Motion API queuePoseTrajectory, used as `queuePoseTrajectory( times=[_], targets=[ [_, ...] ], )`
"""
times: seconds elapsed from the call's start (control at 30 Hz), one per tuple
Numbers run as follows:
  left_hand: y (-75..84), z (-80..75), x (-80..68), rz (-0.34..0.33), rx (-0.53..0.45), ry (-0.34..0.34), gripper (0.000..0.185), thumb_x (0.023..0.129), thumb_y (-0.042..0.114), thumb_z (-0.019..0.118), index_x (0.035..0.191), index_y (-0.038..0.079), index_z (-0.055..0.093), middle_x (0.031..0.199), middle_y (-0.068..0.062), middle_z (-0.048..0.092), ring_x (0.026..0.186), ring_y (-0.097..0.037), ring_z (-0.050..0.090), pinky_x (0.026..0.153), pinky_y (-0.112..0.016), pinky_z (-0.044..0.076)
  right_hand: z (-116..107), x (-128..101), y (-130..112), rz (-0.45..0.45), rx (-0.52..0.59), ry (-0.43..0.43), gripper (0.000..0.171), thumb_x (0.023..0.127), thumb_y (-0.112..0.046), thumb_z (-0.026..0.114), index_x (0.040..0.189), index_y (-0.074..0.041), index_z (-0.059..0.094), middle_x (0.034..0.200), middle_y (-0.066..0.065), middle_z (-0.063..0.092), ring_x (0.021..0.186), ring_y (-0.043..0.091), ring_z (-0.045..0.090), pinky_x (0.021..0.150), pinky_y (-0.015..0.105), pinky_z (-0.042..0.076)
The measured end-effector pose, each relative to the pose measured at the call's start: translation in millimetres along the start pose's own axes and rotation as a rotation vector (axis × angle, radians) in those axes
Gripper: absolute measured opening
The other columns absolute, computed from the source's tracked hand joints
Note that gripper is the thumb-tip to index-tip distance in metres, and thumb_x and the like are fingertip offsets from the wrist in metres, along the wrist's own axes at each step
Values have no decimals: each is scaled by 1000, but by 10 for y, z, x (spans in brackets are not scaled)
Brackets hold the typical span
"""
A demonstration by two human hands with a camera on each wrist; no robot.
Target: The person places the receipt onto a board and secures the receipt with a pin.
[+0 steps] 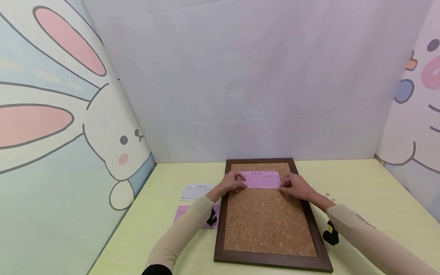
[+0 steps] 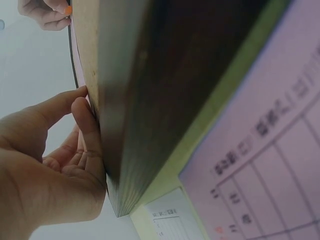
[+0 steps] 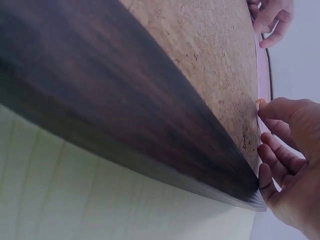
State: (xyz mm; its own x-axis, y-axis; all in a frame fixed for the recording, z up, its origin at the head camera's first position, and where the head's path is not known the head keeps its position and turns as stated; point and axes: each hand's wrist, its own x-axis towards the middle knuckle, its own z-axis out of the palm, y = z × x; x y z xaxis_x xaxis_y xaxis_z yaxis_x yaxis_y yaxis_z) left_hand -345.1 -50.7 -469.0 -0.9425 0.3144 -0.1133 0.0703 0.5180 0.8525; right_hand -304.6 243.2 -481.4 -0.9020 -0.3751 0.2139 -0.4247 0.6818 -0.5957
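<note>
Two hands (image 1: 235,181) (image 1: 296,186) at pink slip (image 1: 260,180) edges

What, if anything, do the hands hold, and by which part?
The left hand holds the pink slip by its left edge. The right hand pinches a small orange piece; which part cannot be told.

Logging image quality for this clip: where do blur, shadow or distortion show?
Head: mostly even light; fine print on the pink slip atop the cork too small to read. Left wrist: wooden frame dark and soft; print on the other pink slip blurred. Right wrist: the frame's edge bows, its side shadowed.
</note>
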Motion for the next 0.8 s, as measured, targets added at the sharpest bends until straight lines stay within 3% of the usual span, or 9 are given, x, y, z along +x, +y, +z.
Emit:
queuePoseTrajectory(
  times=[0.13,0.4,0.57,0.8],
  targets=[
    [10,-6,-13,-6,-6,1,24,88,7,78,108,0,68,72,-1,61,57,-10,54,50,-18,47,4,2,-2,12,7,11,10,92,-7,73,83,-4,75,85,7,61,58,8,50,46,22,42],
    [5,-5,-12,-6,-5,-1,25,87,7,78,109,-1,68,71,0,60,56,-10,54,50,-18,47,34,49,64,3,-60,87,8,92,-7,72,89,-1,75,78,5,60,65,11,50,53,23,40],
    [7,-7,-24,-1,-9,-8,25,88,7,77,109,-1,68,72,0,61,57,-10,54,51,-18,47,49,61,24,25,-43,63,10,92,-10,74,94,-1,77,79,5,65,66,12,50,51,22,41],
    [-8,3,-13,12,-21,-8,24,88,5,77,109,-2,68,74,-1,61,59,-11,55,52,-18,47,71,87,-22,56,-74,75,9,91,-11,75,91,-3,78,79,4,65,66,12,50,53,23,40]
  ],
)
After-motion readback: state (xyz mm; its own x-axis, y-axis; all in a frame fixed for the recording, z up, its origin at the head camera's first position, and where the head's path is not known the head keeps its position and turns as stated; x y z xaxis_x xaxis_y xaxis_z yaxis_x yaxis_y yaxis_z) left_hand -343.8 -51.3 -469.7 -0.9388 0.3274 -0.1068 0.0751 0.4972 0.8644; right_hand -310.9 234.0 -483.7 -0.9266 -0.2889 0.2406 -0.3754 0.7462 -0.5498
